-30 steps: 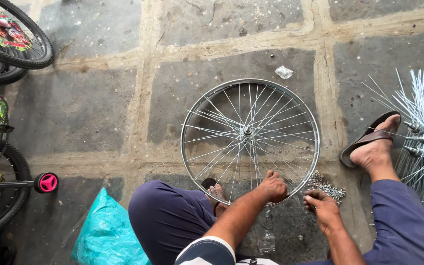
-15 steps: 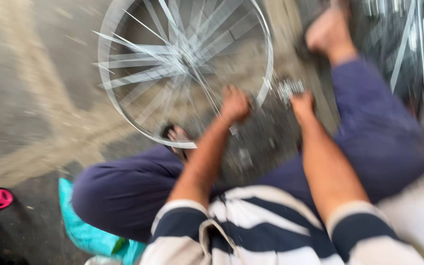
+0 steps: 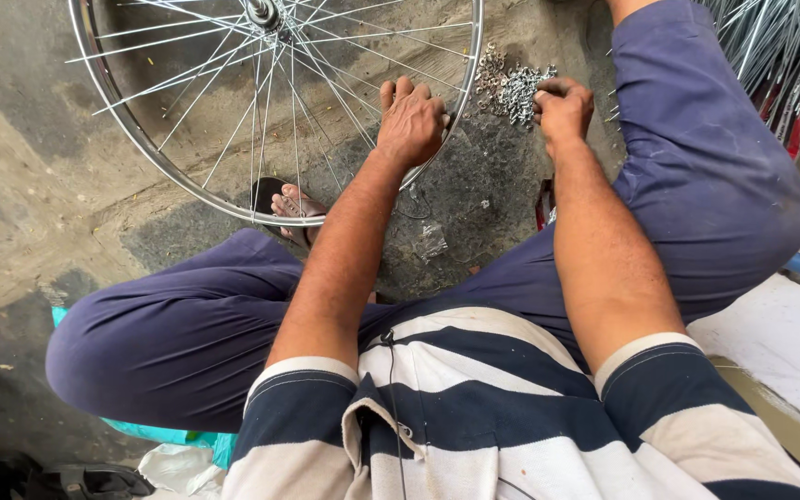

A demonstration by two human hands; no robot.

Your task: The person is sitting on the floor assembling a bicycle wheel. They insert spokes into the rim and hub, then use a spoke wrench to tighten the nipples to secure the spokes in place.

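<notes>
Silver spoked wheel [image 3: 270, 102] flat on stone floor [image 3: 20, 213], rim gripped by left hand [image 3: 411, 122]. Right hand [image 3: 562, 106] pinching in small metal pile [image 3: 511, 85] just beside rim. Knees crowding both sides.

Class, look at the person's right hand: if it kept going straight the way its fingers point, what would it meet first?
The right hand points at the pile of small metal bits on the stone floor beside the wheel rim. It would probably meet that pile first; the fingertips look already on it.

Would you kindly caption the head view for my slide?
Left hand rests on a spoked wheel rim; right hand picks at a pile of small metal parts.
</notes>
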